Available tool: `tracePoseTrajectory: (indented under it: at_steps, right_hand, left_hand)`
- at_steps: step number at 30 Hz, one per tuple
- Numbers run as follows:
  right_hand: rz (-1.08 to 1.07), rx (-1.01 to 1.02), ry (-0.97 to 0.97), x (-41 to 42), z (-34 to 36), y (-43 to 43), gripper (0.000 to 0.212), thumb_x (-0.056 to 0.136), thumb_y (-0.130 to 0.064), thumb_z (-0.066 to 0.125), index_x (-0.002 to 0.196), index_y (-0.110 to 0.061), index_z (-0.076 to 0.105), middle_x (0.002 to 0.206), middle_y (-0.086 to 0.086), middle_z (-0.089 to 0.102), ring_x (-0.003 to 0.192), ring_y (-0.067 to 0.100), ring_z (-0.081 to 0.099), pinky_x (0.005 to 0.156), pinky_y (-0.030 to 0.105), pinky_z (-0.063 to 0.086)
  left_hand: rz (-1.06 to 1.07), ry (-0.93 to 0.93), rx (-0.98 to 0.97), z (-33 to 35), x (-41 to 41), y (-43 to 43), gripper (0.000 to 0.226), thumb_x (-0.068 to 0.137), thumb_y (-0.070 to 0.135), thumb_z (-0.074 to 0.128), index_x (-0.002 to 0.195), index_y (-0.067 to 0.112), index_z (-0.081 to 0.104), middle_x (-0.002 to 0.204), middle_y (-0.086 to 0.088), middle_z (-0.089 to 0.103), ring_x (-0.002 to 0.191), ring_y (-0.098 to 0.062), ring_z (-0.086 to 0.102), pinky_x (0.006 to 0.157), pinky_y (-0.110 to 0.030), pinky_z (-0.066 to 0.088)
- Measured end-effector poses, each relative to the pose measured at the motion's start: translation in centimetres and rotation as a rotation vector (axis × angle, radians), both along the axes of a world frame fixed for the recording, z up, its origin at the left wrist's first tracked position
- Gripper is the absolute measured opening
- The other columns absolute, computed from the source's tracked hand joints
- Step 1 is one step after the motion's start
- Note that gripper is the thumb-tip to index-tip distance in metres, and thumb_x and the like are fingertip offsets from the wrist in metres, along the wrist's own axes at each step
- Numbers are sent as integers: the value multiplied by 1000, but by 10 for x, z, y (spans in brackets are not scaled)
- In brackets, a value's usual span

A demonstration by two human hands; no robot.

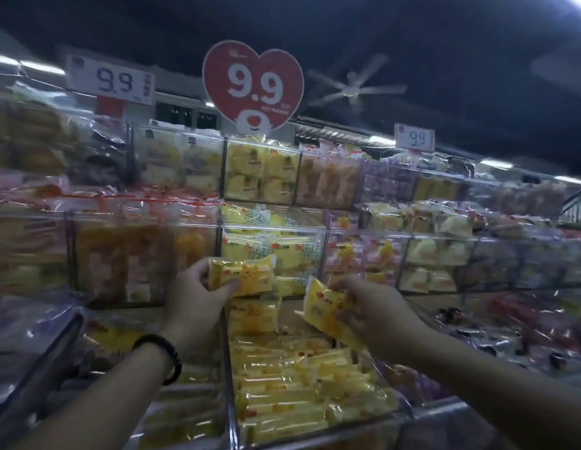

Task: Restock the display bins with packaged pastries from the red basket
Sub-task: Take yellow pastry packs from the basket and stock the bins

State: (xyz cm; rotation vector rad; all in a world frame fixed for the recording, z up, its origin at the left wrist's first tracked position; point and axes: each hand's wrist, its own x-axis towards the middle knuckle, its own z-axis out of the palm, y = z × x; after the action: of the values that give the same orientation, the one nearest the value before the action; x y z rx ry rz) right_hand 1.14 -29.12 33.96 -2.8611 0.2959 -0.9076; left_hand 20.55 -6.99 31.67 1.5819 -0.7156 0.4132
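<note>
Eyes on the low bin (230, 368) at bottom centre of the frame, packed with yellow packets (282, 401) standing on edge in tight rows. Best to match those rows: turn each new one on edge, label forward, and slide it into what looks like spare room at the far end of the bin, just under both hands. No dropping flat on top. One at a time, probably. Crinkly film with soft cake inside, by the look, so no squeezing.

Up front, the left packet (242, 276), gripped in the left hand (198, 297) with fingers curled round its near end, held roughly level in front of the middle tier. Lower down, the right packet (325, 311), clamped in the right hand (377, 306), tilted steeply with its lower end toward the bin. Ought to go in first, being closer. No red basket in view anywhere.

Around all that, tiered clear shelving (445, 237) right across the frame, compartment after compartment of wrapped pastries: yellow at centre, orange at left, pink and purple at right. Blurred at the left edge, hard to read. Dark ceiling above, with strip lights along the top of the shelving. Big red heart sign (253, 86) marked 9.9 at upper centre, a ceiling fan (354, 87) to its right, a white price card (110, 81) at upper left and a smaller card (414, 138) at right. Black band (167, 352) on the left wrist.
</note>
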Motion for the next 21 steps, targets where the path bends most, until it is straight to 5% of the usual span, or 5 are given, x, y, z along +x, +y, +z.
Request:
tracePoseTrajectory:
  at_steps: [4, 7, 14, 18, 21]
  right_hand:
    - [-6, -148, 124, 51, 4, -14, 42, 102, -27, 62, 139, -41, 50, 128, -15, 61, 119, 11, 54, 109, 41, 43]
    - [17, -227, 171, 93, -2, -26, 40, 100, -25, 65, 135, -41, 52, 122, -11, 65, 108, 13, 63, 94, 38, 58]
    - [-51, -362, 252, 149, -26, -47, 46, 102, -9, 57, 140, -36, 52, 119, 1, 66, 102, 23, 68, 83, 41, 63]
    - [-82, -488, 151, 165, -36, -51, 33, 100, -11, 63, 126, -32, 63, 120, 5, 61, 99, 27, 69, 78, 45, 65]
    - [-170, -402, 132, 178, -40, -55, 27, 98, -12, 65, 120, -28, 67, 110, 1, 68, 88, 23, 70, 74, 44, 65]
  left_hand:
    - [14, 32, -87, -19, 24, -6, 21, 86, 23, 85, 96, 35, 72, 86, 18, 77, 83, 0, 73, 70, -28, 58]
    - [-51, 51, -125, -21, 30, -3, 21, 86, 27, 83, 102, 33, 71, 95, 12, 78, 90, -4, 73, 74, -31, 59]
    - [-22, 113, -199, -29, 39, 0, 18, 86, 30, 82, 100, 31, 71, 96, 8, 77, 94, -14, 72, 80, -43, 60]
    - [-82, 108, -158, -29, 35, -4, 18, 85, 29, 83, 99, 30, 72, 96, 8, 78, 92, -11, 73, 75, -37, 59]
    - [-107, 89, -95, -30, 30, -7, 20, 79, 30, 86, 95, 31, 74, 89, 14, 79, 83, -5, 75, 71, -33, 61]
